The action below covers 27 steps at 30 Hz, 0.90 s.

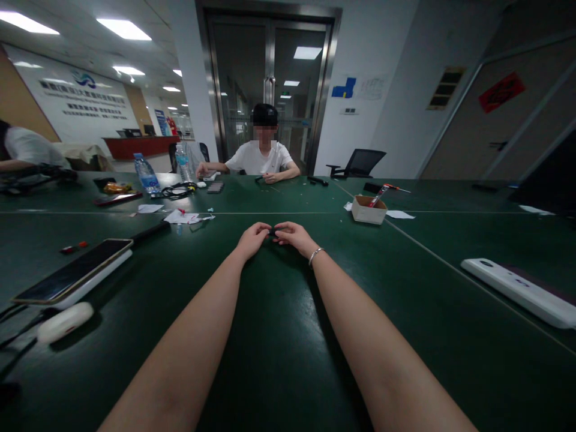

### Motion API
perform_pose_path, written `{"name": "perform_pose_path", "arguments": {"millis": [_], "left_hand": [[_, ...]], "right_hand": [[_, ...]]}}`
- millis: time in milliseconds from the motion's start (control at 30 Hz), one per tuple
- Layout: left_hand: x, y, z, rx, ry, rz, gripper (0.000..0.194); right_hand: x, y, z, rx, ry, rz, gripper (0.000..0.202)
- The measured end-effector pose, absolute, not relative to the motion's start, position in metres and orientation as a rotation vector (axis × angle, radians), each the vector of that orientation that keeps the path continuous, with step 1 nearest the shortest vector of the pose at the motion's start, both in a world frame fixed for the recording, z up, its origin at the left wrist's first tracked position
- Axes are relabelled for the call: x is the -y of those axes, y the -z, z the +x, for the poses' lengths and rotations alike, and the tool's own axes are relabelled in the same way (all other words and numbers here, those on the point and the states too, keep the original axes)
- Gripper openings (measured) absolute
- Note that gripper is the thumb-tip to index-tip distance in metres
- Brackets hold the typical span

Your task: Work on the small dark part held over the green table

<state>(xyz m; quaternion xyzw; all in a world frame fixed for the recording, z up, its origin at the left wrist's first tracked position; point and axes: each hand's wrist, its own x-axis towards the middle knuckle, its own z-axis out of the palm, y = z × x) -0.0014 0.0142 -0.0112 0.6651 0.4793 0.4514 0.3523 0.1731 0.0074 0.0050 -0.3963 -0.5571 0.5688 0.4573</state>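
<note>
Both my arms reach forward over the dark green table [279, 336], and my hands meet near its middle. Between the fingertips is a small black object [272, 231], too small and too covered by fingers to name. My left hand [252, 241] pinches it from the left. From the other side my right hand [294, 236] grips it, fingers curled and pressed together. A silver bracelet [315, 257] circles my right wrist.
At left lie a phone [76, 270] on a white block and a white rounded device [65, 322] with cables. Paper scraps [182, 217] and water bottles [146, 174] stand beyond. A small box [369, 210] and a white device [517, 291] are right. A person [261, 156] sits opposite.
</note>
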Motion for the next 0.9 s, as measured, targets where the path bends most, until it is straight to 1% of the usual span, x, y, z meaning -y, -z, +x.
{"name": "perform_pose_path", "arguments": {"millis": [233,400,567,733,900], "left_hand": [[-0.0153,0.0114,-0.0019,-1.265,-1.192,1.707,0.025],[-0.0126,0.0096,-0.0008,-1.252,-1.181,1.679,0.03],[-0.0134,0.0101,-0.0018,-1.261,-1.197,1.682,0.026],[-0.0141,0.0103,-0.0025,-1.298,-1.137,1.69,0.032],[-0.016,0.0125,-0.0026,-1.287,-1.182,1.739,0.027]], "right_hand": [[-0.0063,-0.0055,0.1735,1.384,-1.407,-0.96,0.023],[-0.0068,-0.0051,0.1729,1.387,-1.401,-0.981,0.022],[-0.0074,-0.0038,0.1733,1.41,-1.398,-0.976,0.023],[-0.0078,-0.0032,0.1732,1.411,-1.388,-0.966,0.023],[-0.0066,-0.0047,0.1721,1.398,-1.384,-0.984,0.021]]}}
